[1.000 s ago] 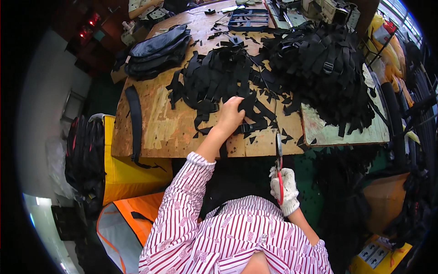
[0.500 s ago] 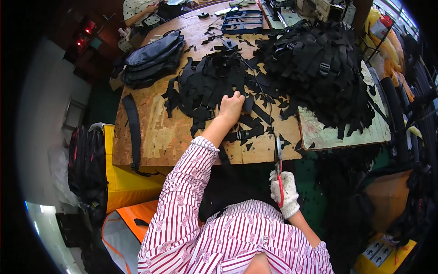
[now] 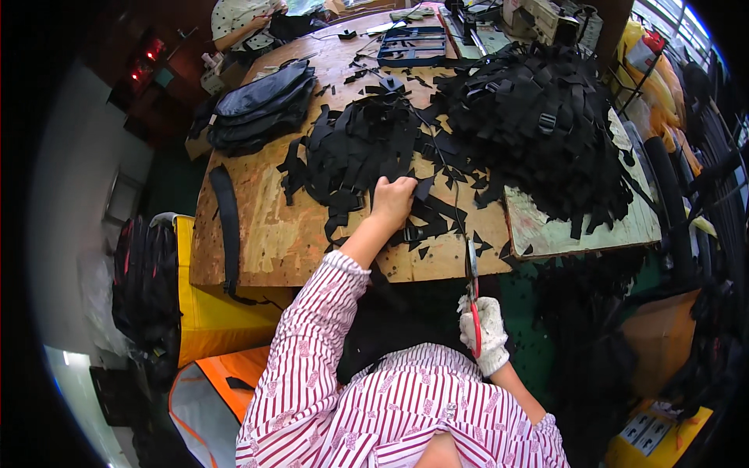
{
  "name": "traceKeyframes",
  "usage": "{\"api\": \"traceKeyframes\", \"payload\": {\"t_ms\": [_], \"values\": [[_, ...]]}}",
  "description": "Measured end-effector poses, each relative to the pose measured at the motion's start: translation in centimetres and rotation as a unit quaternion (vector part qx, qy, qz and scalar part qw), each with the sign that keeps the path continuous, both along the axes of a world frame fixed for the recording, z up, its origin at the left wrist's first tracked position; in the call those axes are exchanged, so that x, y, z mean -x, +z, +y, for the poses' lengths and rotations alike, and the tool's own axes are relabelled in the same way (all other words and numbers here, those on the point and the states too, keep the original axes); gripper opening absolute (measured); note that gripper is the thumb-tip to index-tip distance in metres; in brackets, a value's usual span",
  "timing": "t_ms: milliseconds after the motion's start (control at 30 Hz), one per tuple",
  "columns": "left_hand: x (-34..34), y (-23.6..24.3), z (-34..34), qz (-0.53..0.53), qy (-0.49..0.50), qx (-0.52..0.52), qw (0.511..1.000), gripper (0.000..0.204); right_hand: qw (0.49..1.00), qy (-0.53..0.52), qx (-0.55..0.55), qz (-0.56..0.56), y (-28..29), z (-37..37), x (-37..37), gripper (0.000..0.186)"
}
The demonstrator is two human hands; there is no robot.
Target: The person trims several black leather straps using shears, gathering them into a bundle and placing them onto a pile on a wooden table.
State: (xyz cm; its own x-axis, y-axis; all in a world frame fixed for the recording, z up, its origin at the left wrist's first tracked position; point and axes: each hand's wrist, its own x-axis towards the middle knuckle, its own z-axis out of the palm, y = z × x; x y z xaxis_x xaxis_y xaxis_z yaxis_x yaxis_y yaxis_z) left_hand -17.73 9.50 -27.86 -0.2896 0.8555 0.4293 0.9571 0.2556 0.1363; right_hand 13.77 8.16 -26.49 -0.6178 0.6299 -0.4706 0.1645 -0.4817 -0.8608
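The left hand (image 3: 394, 201) pinched a black webbing strap (image 3: 422, 188) beside the strap pile (image 3: 355, 152) on the worktop (image 3: 269, 253); the gloved right hand (image 3: 488, 331) clasped red-handled scissors (image 3: 475, 316) at the near edge. The straps lay tangled, so a pull might have dragged others along. Knuckles hid the left fingertips; whether the blades were parted was unclear.

Grey wall (image 3: 70, 179) left, green floor (image 3: 521, 300), wooden table (image 3: 261, 246), bright window (image 3: 684, 22) right.

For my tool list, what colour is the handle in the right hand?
The handle is red, clearest in the head view.
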Motion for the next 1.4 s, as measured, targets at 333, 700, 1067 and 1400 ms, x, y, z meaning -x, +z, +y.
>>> {"api": "traceKeyframes", "payload": {"t_ms": [333, 700, 1067, 1400], "values": [[-5.7, 7.3, -6.2, -0.162, -0.042, -0.255, 0.952, 0.019, 1.0, 0.022, -0.003, 0.008, 0.4, -0.6, -0.1, 0.022], [-11.9, 11.6, -10.4, -0.559, -0.012, -0.277, 0.781, 0.025, 0.999, 0.002, -0.052, 0.0, 1.2, 0.2, 0.1, 0.03], [-15.7, 8.0, -11.6, -0.709, -0.016, -0.192, 0.678, 0.016, 0.94, 0.016, -0.275, 0.203, 1.1, 0.2, 2.7, 0.052], [-17.3, 5.0, -13.1, -0.782, 0.04, -0.169, 0.598, 0.018, 0.945, -0.034, -0.295, 0.133, 0.0, -0.9, 4.1, 0.048]]}}
